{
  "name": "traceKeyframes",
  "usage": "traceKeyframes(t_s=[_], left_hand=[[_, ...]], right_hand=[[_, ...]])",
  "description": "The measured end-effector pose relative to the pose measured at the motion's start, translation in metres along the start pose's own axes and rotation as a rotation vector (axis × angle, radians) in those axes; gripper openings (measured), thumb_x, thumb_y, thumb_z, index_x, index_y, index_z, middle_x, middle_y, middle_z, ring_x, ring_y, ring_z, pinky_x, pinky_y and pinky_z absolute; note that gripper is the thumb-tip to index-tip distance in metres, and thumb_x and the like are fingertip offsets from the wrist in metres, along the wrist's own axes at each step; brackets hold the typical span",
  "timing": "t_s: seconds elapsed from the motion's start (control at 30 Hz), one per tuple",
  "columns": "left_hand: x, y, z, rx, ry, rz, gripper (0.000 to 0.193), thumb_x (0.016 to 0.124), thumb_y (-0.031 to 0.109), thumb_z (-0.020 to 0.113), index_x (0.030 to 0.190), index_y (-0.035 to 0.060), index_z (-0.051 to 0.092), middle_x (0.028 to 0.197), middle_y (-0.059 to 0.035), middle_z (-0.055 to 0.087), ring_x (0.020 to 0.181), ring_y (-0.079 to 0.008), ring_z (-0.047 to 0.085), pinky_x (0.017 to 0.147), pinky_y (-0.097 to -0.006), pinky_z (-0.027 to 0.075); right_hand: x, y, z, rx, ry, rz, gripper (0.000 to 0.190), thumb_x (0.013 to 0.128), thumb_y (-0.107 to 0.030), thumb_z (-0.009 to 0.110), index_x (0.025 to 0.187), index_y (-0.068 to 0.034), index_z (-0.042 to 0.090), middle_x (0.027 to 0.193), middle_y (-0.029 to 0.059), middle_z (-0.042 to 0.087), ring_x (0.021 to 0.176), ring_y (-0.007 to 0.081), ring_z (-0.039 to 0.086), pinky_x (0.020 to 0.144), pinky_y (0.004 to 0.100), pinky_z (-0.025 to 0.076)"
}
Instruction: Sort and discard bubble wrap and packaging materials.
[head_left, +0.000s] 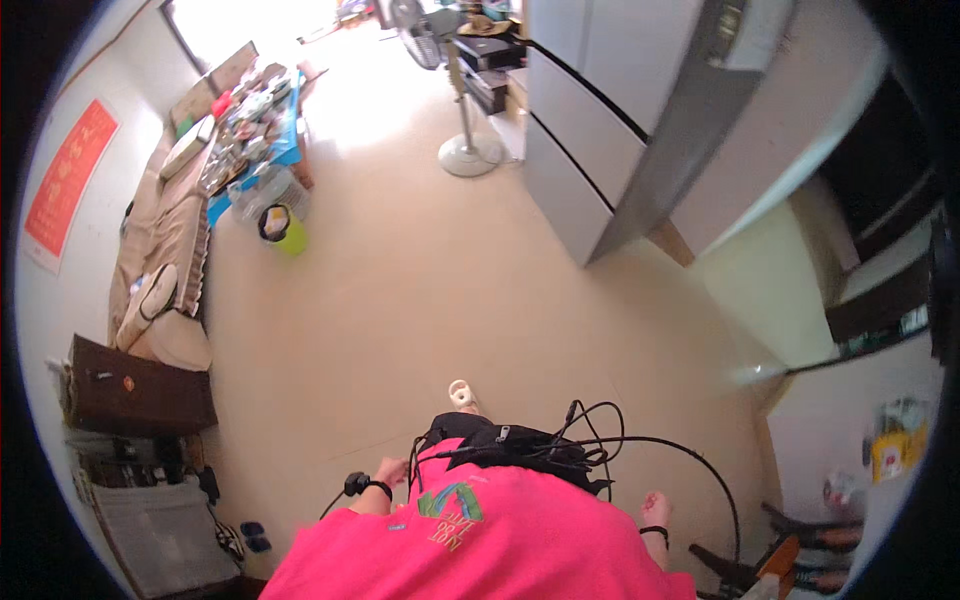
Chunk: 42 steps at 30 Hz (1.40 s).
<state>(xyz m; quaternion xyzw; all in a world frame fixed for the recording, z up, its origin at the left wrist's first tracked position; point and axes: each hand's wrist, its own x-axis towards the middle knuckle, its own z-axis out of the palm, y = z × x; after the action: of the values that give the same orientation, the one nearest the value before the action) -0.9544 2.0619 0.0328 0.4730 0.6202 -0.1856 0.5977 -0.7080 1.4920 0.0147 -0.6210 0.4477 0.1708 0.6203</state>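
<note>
My left hand (391, 471) hangs low by my waist, near black cables, with a strapped black device on the wrist; its fingers are partly blurred, and I cannot tell whether they are closed. On the other side, my right hand (657, 508) hangs beside the pink shirt (540, 525), fingers curled, nothing seen in it, a black band round the wrist. A black waist bag (487, 442) with black cables (675, 445) looping from it sits at my front. One white shoe (463, 394) shows on the tiled floor ahead.
A lime-green bin (291, 238) stands by a cluttered blue-topped table (285, 139) and a covered sofa (169, 232). Ahead is a pedestal fan (469, 154). A grey refrigerator (581, 150) and an open doorway lie right. A dark wooden cabinet (142, 386) stands left, slippers (256, 537) nearby.
</note>
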Motion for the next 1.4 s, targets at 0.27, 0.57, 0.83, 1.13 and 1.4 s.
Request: traceKeyframes(t_s=[0.27,0.57,0.83,1.13,1.4], left_hand=[[0.008,-0.007,-0.112,-0.380,0.108,-0.149,0.026,0.082,0.020,0.049,0.103,0.0052,0.053,0.084,-0.0073,0.061,0.066,-0.0177,0.057,0.059,-0.0315,0.041],[0.056,0.130,-0.151,-0.667,0.214,0.055,0.027,0.082,0.022,0.052,0.103,0.0056,0.053,0.089,-0.0074,0.060,0.078,-0.0169,0.060,0.063,-0.0281,0.042],[0.110,0.135,-0.144,-0.627,0.165,-0.164,0.018,0.081,0.020,0.052,0.089,0.0061,0.057,0.077,-0.0066,0.060,0.064,-0.0161,0.058,0.051,-0.0274,0.041],[0.121,0.384,-0.220,-0.614,0.275,0.226,0.015,0.078,0.010,0.053,0.065,0.0069,0.061,0.063,-0.0046,0.056,0.055,-0.0129,0.052,0.047,-0.0254,0.038],[0.231,0.510,-0.301,-0.995,0.383,0.261,0.019,0.079,0.016,0.054,0.091,0.0025,0.059,0.070,-0.0045,0.057,0.060,-0.0133,0.054,0.051,-0.0250,0.041]], right_hand=[[-0.087,-0.074,0.269,-0.478,-0.274,-0.046,0.027,0.079,-0.013,0.049,0.104,-0.005,0.051,0.069,0.0020,0.056,0.059,0.0112,0.054,0.049,0.0266,0.039],[-0.064,-0.129,0.453,-0.813,-0.489,-0.077,0.034,0.079,-0.012,0.050,0.112,-0.006,0.048,0.079,0.0035,0.059,0.063,0.0127,0.055,0.053,0.0277,0.042],[-0.079,-0.181,0.596,-1.136,-0.491,-0.057,0.015,0.078,-0.014,0.047,0.090,-0.009,0.054,0.074,0.0031,0.057,0.062,0.0138,0.055,0.054,0.0300,0.041],[-0.043,-0.242,0.868,-0.887,-0.519,0.056,0.006,0.075,-0.013,0.048,0.080,-0.012,0.052,0.069,0.0018,0.056,0.057,0.0124,0.054,0.053,0.0303,0.042],[-0.085,-0.297,1.137,-0.822,-0.646,-0.240,0.032,0.076,-0.011,0.053,0.107,-0.006,0.051,0.074,0.0026,0.059,0.060,0.0096,0.055,0.047,0.0217,0.041]])
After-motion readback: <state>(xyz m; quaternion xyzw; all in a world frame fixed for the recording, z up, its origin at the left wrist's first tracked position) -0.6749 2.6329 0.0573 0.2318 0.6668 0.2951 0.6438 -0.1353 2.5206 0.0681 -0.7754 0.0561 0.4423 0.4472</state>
